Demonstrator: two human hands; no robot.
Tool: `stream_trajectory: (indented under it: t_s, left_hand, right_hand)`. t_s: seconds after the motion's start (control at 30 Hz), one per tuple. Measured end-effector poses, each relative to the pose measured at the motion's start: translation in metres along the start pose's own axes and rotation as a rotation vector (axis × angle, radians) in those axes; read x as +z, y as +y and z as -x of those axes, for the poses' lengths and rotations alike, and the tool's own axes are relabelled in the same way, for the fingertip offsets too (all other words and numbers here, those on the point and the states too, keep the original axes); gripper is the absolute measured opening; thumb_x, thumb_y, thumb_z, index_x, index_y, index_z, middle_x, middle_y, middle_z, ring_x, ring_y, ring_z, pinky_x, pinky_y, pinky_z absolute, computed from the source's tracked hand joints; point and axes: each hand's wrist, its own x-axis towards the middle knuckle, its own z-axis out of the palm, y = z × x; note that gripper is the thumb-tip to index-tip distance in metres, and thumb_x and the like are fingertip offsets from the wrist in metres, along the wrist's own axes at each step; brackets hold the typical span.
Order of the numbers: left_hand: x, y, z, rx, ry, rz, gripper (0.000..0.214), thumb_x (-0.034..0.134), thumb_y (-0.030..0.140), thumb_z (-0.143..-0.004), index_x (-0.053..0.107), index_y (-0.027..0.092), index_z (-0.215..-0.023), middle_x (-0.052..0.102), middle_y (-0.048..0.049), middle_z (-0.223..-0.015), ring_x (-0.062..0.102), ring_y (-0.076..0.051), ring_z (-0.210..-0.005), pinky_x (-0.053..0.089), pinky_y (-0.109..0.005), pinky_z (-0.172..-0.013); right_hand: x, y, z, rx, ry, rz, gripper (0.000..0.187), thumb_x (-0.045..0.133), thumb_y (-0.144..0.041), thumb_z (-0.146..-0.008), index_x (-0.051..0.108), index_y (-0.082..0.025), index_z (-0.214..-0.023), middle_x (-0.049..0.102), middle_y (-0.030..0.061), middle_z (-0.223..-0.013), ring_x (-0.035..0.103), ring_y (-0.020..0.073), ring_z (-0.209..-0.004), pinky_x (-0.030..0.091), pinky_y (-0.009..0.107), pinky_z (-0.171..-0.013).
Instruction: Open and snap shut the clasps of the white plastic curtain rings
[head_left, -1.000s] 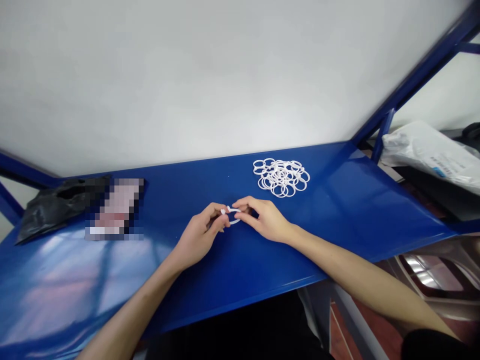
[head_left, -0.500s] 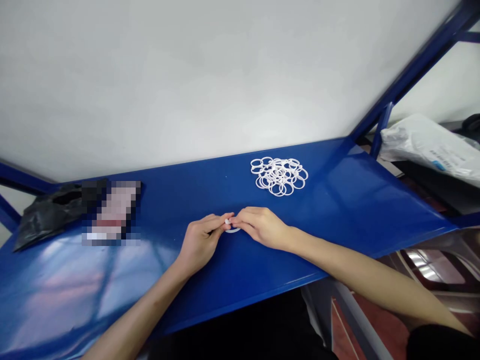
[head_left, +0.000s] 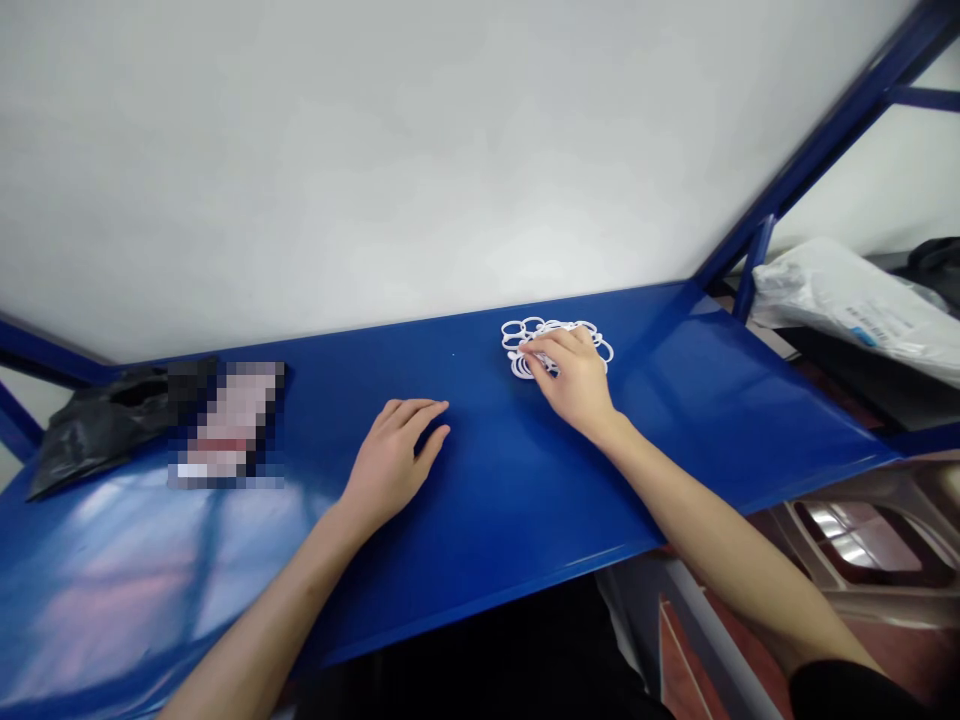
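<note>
Your bare right hand [head_left: 574, 378] had moved from beside your bare left hand [head_left: 390, 455] to the heap of thin, white, plastic-looking rings [head_left: 520, 368] on the glossy blue counter [head_left: 487, 520]. Its fingers were drawn narrowly together over the heap, though whether they gripped a ring could not be told. Your left hand's fingers stood moderately apart, nearer you.
</note>
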Motion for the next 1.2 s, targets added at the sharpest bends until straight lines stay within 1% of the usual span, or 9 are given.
stream_trajectory:
  t_s: [0.13, 0.27, 0.4, 0.53, 0.63, 0.73, 0.8, 0.87, 1.2]
  left_hand:
    - [0.004, -0.001, -0.001, -0.013, -0.090, -0.009, 0.030, 0.048, 0.034, -0.100, 0.068, 0.022, -0.119, 0.069, -0.0087, -0.121, 0.058, -0.027, -0.111, 0.048, -0.050, -0.100]
    - [0.004, 0.000, -0.002, -0.017, -0.115, -0.025, 0.028, 0.049, 0.033, -0.100, 0.069, 0.021, -0.115, 0.068, -0.0090, -0.121, 0.057, -0.027, -0.111, 0.047, -0.050, -0.099]
    - [0.004, -0.001, -0.003, -0.023, -0.121, -0.034, 0.027, 0.049, 0.033, -0.100, 0.069, 0.021, -0.113, 0.067, -0.0090, -0.121, 0.057, -0.027, -0.111, 0.047, -0.050, -0.098]
    - [0.004, -0.002, -0.001, -0.014, -0.123, -0.015, 0.028, 0.049, 0.033, -0.100, 0.069, 0.021, -0.114, 0.067, -0.0090, -0.123, 0.057, -0.027, -0.114, 0.048, -0.050, -0.101]
    - [0.006, -0.004, 0.000, -0.013, -0.113, -0.005, 0.027, 0.049, 0.033, -0.100, 0.068, 0.022, -0.116, 0.065, -0.0091, -0.130, 0.054, -0.029, -0.125, 0.047, -0.052, -0.106]
    - [0.008, -0.007, 0.002, -0.020, -0.113, -0.010, 0.028, 0.050, 0.033, -0.099, 0.066, 0.022, -0.119, 0.059, -0.0101, -0.140, 0.047, -0.031, -0.137, 0.043, -0.054, -0.113]
    - [0.008, -0.008, 0.002, -0.023, -0.120, -0.012, 0.029, 0.051, 0.034, -0.099, 0.065, 0.022, -0.120, 0.057, -0.0107, -0.142, 0.046, -0.031, -0.139, 0.041, -0.055, -0.115]
    - [0.008, -0.008, 0.002, -0.024, -0.126, -0.013, 0.028, 0.051, 0.033, -0.098, 0.065, 0.023, -0.120, 0.058, -0.0104, -0.142, 0.047, -0.031, -0.139, 0.041, -0.056, -0.115]
    - [0.005, -0.011, 0.001, 0.001, -0.169, -0.053, 0.030, 0.051, 0.033, -0.099, 0.065, 0.023, -0.123, 0.058, -0.0101, -0.143, 0.050, -0.030, -0.137, 0.041, -0.056, -0.115]
  right_hand:
    - [0.008, 0.015, -0.005, 0.047, 0.040, 0.044, 0.022, 0.055, -0.030, -0.098, 0.076, -0.025, -0.101, 0.068, 0.0072, -0.094, 0.058, 0.0244, -0.091, 0.049, 0.041, -0.082]
    - [0.018, 0.020, -0.011, 0.084, 0.030, 0.174, 0.026, 0.053, -0.031, -0.099, 0.078, -0.023, -0.103, 0.068, 0.0094, -0.091, 0.054, 0.0265, -0.088, 0.048, 0.045, -0.083]
    - [0.019, 0.020, -0.014, 0.081, 0.015, 0.243, 0.029, 0.053, -0.033, -0.099, 0.076, -0.018, -0.110, 0.069, 0.0121, -0.098, 0.053, 0.0286, -0.092, 0.047, 0.047, -0.087]
    - [0.012, 0.010, -0.011, 0.037, 0.017, 0.197, 0.030, 0.051, -0.033, -0.101, 0.075, -0.017, -0.111, 0.069, 0.0120, -0.101, 0.051, 0.0279, -0.095, 0.046, 0.045, -0.089]
    - [0.007, -0.005, -0.003, -0.062, -0.130, 0.083, 0.029, 0.050, -0.030, -0.102, 0.073, -0.016, -0.113, 0.069, 0.0110, -0.101, 0.054, 0.0259, -0.095, 0.047, 0.042, -0.090]
    - [0.007, -0.025, 0.009, -0.189, -0.378, -0.029, 0.030, 0.049, -0.031, -0.103, 0.071, -0.017, -0.117, 0.070, 0.0093, -0.099, 0.060, 0.0226, -0.092, 0.050, 0.039, -0.086]
    - [0.008, -0.036, 0.016, -0.260, -0.533, -0.058, 0.028, 0.051, -0.031, -0.102, 0.070, -0.017, -0.118, 0.069, 0.0087, -0.099, 0.062, 0.0213, -0.089, 0.051, 0.037, -0.082]
    - [0.009, -0.043, 0.021, -0.301, -0.619, -0.050, 0.027, 0.056, -0.032, -0.100, 0.071, -0.017, -0.117, 0.068, 0.0088, -0.099, 0.063, 0.0211, -0.088, 0.052, 0.036, -0.081]
    - [0.008, -0.044, 0.021, -0.277, -0.655, -0.061, 0.028, 0.056, -0.032, -0.100, 0.070, -0.016, -0.118, 0.068, 0.0089, -0.101, 0.064, 0.0216, -0.091, 0.053, 0.036, -0.083]
